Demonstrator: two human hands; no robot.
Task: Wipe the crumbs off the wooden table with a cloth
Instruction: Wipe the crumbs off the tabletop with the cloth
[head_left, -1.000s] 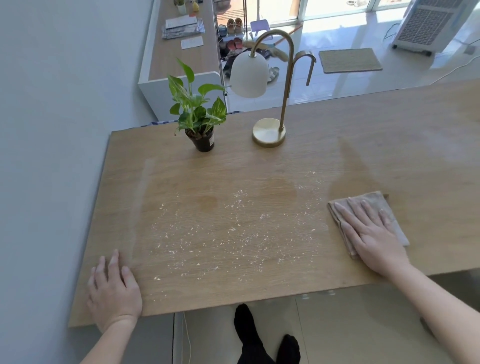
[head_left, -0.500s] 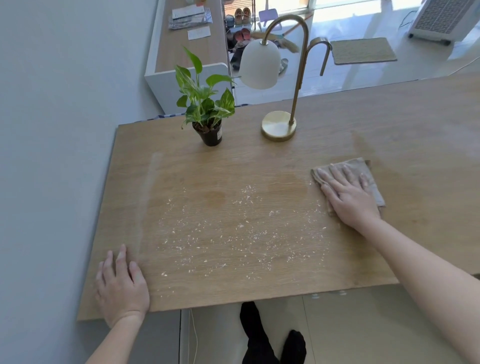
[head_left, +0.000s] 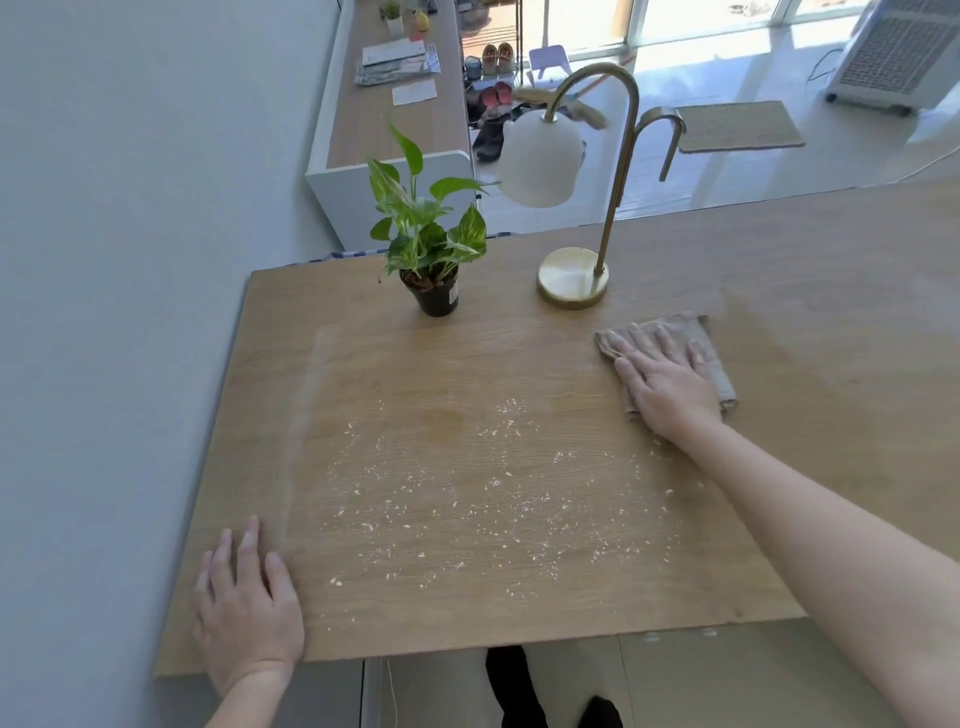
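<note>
The right hand (head_left: 667, 384) is pressing flat-fingered on the folded beige cloth (head_left: 698, 338), at two o'clock from the crumbs (head_left: 467, 499), while the left hand (head_left: 247, 608) is resting spread on the wooden table (head_left: 831, 364) at seven o'clock.

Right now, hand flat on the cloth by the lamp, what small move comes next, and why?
Probably drag the cloth, flat under the right hand, left and toward you through the crumbs: they lie scattered across the table, with the cloth at their far right edge.

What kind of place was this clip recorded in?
Most likely a home living area: a wooden table bearing a potted plant and a brass desk lamp, with shoes and a doormat near glass doors.
</note>
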